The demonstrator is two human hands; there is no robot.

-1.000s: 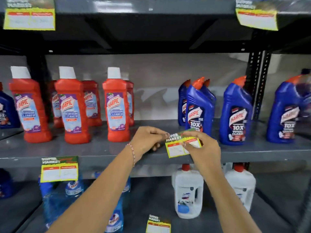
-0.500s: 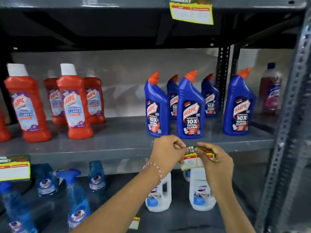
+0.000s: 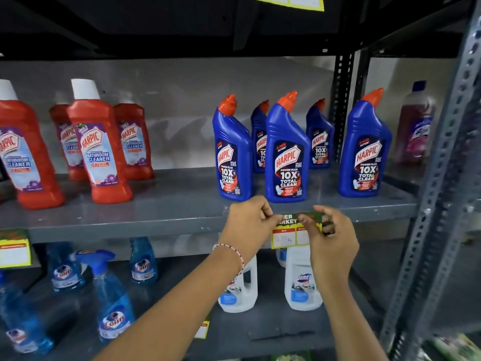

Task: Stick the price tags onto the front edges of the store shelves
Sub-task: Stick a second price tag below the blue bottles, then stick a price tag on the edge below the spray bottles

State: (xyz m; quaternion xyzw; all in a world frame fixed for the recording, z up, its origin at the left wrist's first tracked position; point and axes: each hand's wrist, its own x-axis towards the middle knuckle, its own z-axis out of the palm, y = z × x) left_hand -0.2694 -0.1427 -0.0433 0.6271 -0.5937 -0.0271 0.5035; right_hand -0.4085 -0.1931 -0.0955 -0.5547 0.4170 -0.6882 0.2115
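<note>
A yellow, green and red price tag [image 3: 287, 234] lies against the front edge of the grey middle shelf [image 3: 130, 229], below the blue Harpic bottles [image 3: 285, 149]. My left hand [image 3: 247, 225] pinches the tag's upper left corner. My right hand [image 3: 330, 239] presses its upper right part with thumb and fingers, hiding the tag's right end. Another tag [image 3: 14, 248] hangs on the same shelf edge at the far left. A further tag [image 3: 290, 1] hangs from the shelf above.
Red Harpic bathroom cleaner bottles [image 3: 99, 144] stand at the left of the middle shelf. Blue Colin spray bottles [image 3: 112, 295] and white Domex bottles [image 3: 302, 280] fill the lower shelf, where a loose tag [image 3: 203, 329] lies. A perforated metal upright [image 3: 440, 178] rises at the right.
Both hands carried the tag rightward along the shelf edge, from beside the red bottles to below the blue bottles. The tag now sits against the edge.
</note>
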